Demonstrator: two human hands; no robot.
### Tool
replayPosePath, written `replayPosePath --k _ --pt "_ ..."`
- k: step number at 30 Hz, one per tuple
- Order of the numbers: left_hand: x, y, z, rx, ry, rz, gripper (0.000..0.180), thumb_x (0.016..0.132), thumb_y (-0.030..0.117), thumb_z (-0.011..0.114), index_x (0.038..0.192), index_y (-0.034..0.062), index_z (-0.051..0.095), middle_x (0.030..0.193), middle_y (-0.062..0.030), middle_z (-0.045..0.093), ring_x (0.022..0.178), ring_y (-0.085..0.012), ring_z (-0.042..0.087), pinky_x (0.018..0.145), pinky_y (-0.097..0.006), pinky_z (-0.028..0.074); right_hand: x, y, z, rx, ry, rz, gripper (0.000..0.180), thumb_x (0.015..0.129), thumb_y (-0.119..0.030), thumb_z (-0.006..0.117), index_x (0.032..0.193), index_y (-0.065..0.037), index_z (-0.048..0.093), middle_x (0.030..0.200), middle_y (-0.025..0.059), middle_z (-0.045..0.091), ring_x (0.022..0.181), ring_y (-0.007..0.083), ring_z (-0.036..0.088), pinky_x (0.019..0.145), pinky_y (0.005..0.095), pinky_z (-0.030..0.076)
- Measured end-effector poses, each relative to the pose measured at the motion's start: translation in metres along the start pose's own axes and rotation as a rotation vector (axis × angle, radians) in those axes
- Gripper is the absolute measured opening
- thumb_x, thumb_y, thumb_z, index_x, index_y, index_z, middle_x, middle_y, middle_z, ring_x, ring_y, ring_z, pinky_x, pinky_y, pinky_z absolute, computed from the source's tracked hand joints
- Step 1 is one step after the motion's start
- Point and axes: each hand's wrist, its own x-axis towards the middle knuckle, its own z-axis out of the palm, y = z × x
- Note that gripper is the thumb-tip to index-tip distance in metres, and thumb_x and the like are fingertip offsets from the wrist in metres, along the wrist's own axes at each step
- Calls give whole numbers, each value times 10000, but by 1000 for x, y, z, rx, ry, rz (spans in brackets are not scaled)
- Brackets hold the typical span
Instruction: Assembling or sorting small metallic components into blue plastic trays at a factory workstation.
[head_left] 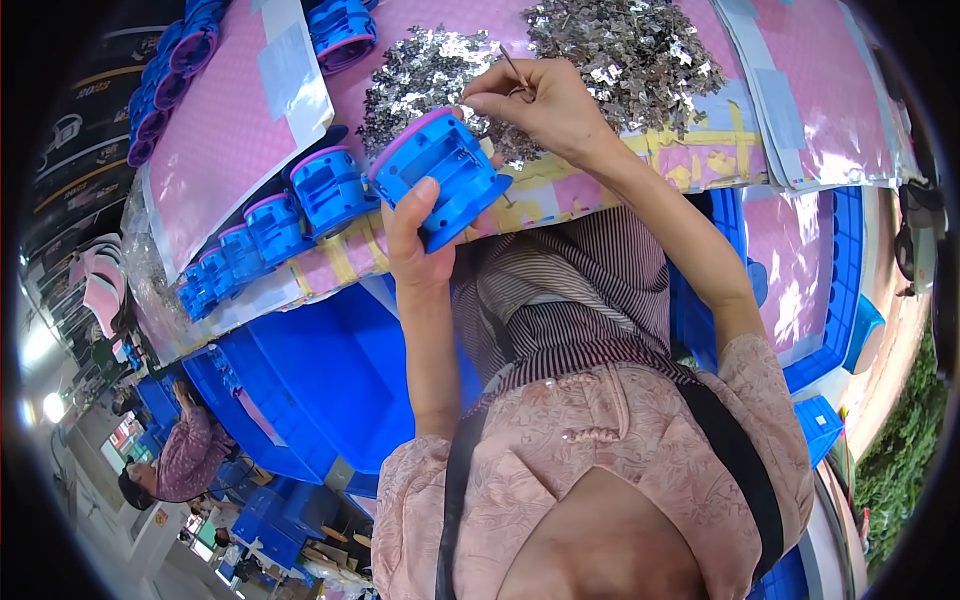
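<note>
My left hand (415, 240) grips a blue plastic housing with a pink rim (440, 175), held up over the near edge of the pink table (215, 130). My right hand (535, 105) hovers just above the housing, pinching a small thin metal piece (515, 72) between thumb and fingers. Right behind that hand lie two heaps of small shiny metal parts, one to the left (425, 70) and one to the right (625, 50).
A row of similar blue and pink housings (270, 225) lines the table's left edge, with more at the far left (165, 80) and top (343, 30). Blue plastic crates (320, 370) stand below the table. Another person in a patterned top (185, 455) works at lower left.
</note>
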Motion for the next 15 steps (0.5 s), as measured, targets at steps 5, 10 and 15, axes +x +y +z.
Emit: replayPosePath --k 5,10,15 --pt "1 -6 1 35 5 9 716 817 300 659 1368 -81 407 1264 -247 559 1006 -401 671 617 -352 571 -3 0 -4 26 3 0 170 866 -143 733 981 -20 710 791 -18 649 697 20 549 622 188 442" --pt "-2 -5 2 97 13 -14 754 833 343 645 1399 -80 380 1375 -264 502 1038 -429 654 545 -318 531 -3 -2 -5 -89 -38 -99 137 866 -146 738 940 -36 707 805 -9 660 708 23 565 628 191 447" --pt "-2 -5 6 -120 -42 -42 690 821 293 654 1352 -78 415 1139 -238 625 986 -397 679 539 -347 587 -8 -8 1 -49 61 -67 123 844 -111 751 924 -27 711 814 -15 680 626 17 519 569 187 413"
